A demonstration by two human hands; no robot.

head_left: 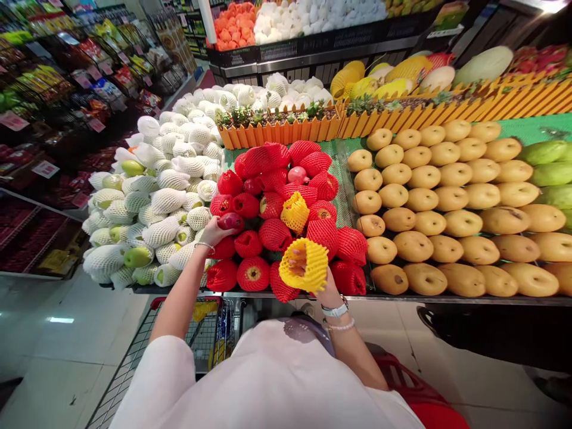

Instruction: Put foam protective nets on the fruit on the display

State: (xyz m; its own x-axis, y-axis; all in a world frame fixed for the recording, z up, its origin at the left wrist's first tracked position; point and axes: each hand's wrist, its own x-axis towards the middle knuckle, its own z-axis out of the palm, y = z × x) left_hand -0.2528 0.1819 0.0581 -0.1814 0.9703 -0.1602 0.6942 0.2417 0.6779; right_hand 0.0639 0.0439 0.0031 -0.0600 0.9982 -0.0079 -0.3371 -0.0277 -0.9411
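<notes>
My left hand (214,231) is closed around a smooth dark red fruit (231,221), at the left side of a pile of fruit in red foam nets (274,234). The fruit's exact kind is hard to make out. A yellow foam net sleeve (317,262) is in my right hand (329,289), above the front of the pile; my fingertips show inside its opening. Behind it, a second yellow foam net (295,213) sits among the red ones. A pinkish-red fruit (298,175) lies bare near the back.
White-netted fruit (165,199) is heaped on the left, and yellow mangoes (429,199) lie in rows on the right. Orange planter fences (281,132) run behind. Below the stand's edge are a wire shopping cart (210,333) and a red basket (417,387).
</notes>
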